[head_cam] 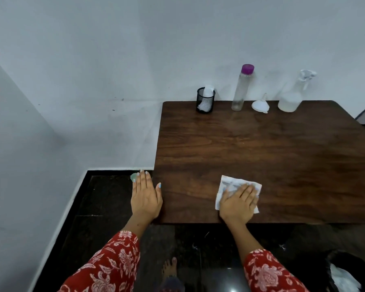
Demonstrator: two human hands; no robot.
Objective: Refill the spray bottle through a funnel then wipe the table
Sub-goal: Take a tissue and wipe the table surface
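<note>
My right hand (238,202) lies flat on a white cloth (230,184) and presses it onto the dark wooden table (261,148) near the front edge. My left hand (146,197) hovers open at the table's front left corner, fingers straight, holding nothing. At the back edge stand a clear spray bottle (291,98) with a white trigger head, a white funnel (261,104) lying mouth down, and a tall clear bottle (241,87) with a purple cap.
A black mesh cup (205,100) with white paper in it stands at the back left of the table. White walls close in behind and to the left. Dark floor tiles lie below, with a dark bin (350,272) at the lower right.
</note>
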